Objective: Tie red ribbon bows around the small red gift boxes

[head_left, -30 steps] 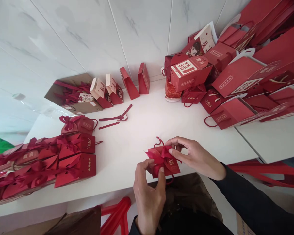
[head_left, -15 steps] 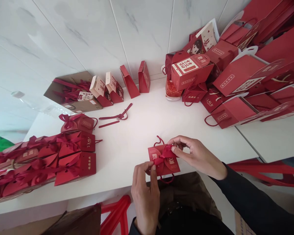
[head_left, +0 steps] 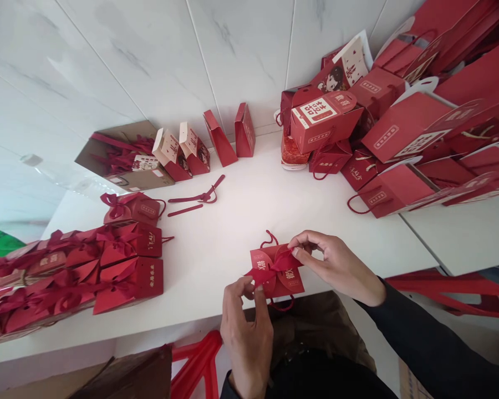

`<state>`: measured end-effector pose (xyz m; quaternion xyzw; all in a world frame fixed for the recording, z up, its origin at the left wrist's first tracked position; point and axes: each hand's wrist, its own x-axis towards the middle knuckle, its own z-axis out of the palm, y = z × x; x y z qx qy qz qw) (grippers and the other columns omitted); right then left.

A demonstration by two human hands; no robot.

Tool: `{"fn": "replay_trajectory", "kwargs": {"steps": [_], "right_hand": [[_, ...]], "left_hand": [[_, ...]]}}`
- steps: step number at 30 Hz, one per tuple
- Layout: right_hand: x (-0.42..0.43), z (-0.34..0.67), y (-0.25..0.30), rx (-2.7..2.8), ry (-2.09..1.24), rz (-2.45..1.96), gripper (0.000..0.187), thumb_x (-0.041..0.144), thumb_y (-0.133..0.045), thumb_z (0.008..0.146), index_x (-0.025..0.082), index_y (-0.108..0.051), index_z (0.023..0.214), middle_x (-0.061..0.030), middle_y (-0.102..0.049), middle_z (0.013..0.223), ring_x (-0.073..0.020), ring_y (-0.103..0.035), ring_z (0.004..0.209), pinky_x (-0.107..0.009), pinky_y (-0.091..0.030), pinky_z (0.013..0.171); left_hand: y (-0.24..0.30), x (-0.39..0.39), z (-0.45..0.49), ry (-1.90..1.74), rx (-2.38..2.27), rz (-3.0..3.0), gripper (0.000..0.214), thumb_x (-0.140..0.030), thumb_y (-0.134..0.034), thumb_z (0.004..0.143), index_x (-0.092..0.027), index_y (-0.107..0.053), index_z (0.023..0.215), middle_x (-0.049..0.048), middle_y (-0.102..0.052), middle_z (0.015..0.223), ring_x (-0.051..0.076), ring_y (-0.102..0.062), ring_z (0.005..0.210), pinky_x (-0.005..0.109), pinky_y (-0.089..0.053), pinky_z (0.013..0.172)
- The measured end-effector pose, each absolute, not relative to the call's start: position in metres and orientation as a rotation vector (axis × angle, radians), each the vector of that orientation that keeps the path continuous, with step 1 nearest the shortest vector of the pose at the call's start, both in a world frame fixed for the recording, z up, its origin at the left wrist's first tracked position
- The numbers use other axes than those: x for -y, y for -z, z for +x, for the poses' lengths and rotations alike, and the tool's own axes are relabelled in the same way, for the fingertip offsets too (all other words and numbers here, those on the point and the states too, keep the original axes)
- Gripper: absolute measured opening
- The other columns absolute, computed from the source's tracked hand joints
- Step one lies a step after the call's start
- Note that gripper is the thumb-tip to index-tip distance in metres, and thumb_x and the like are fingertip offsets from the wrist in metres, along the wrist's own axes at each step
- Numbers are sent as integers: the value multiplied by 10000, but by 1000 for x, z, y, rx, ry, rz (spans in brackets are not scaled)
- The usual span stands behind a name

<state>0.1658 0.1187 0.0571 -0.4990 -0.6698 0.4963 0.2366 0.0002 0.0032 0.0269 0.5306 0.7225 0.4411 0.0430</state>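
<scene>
A small red gift box [head_left: 289, 277] with gold print lies at the near edge of the white table [head_left: 233, 233]. A red ribbon [head_left: 270, 267] crosses its top. My left hand [head_left: 245, 327] pinches the ribbon's left end at the box's near-left corner. My right hand [head_left: 335, 266] pinches the ribbon's right end at the box's upper right. A cord loop sticks out behind the box.
Finished ribbon-tied red boxes [head_left: 120, 266] lie in rows at the left. A cardboard box of ribbons [head_left: 120, 160] and several upright boxes [head_left: 199, 147] stand by the wall. Loose ribbons [head_left: 197, 199] lie mid-table. A heap of red boxes and bags [head_left: 391, 133] fills the right.
The box has settled flatter on the table. My hands have drawn the ribbon ends apart, the left toward me and the right outward, so the ribbon now lies stretched across the top.
</scene>
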Motion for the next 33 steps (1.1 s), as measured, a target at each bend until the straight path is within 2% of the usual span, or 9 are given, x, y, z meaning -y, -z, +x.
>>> {"fn": "replay_trajectory", "kwargs": {"steps": [3, 10, 15, 21, 33], "right_hand": [[-118, 167, -56, 1823, -1368, -1381, 199, 394, -568, 949, 234, -682, 922, -27, -703, 897, -208, -633, 830, -323, -491, 708], [-117, 169, -51, 1819, -1372, -1401, 190, 379, -545, 956, 237, -666, 919, -27, -673, 878, -210, -599, 800, -327, -478, 678], [-117, 167, -51, 1830, -1373, -1396, 175, 378, -550, 947, 242, -655, 913, -14, -652, 853, -200, -580, 775, -329, -469, 693], [-116, 169, -47, 1828, -1370, -1406, 202, 417, -541, 944, 245, -646, 922, -12, -632, 845, -203, -568, 779, -334, -467, 700], [-113, 171, -41, 1888, -1243, -1448, 184, 375, -522, 947, 242, -635, 890, 11, -560, 734, -191, -551, 684, -324, -468, 617]], "left_hand": [[-28, -2, 0, -1405, -2172, 1653, 112, -109, -580, 962, -219, -603, 949, 2, -646, 835, 137, -642, 769, 230, -519, 725], [-18, 4, -4, -1419, -2154, 1625, 119, -108, -560, 973, -223, -589, 988, -8, -653, 842, 118, -640, 757, 185, -505, 669], [-20, 3, -4, -1371, -2053, 1656, 133, -117, -602, 944, -203, -599, 1045, 14, -640, 891, 136, -629, 804, 218, -517, 734], [-22, 4, -4, -1419, -1973, 1711, 222, -1, -545, 930, -215, -595, 899, -1, -612, 868, 110, -621, 821, 184, -498, 752], [-15, 10, -16, -1401, -2023, 1686, 217, -1, -543, 924, -211, -591, 889, 0, -626, 883, 111, -622, 847, 188, -485, 787]]}}
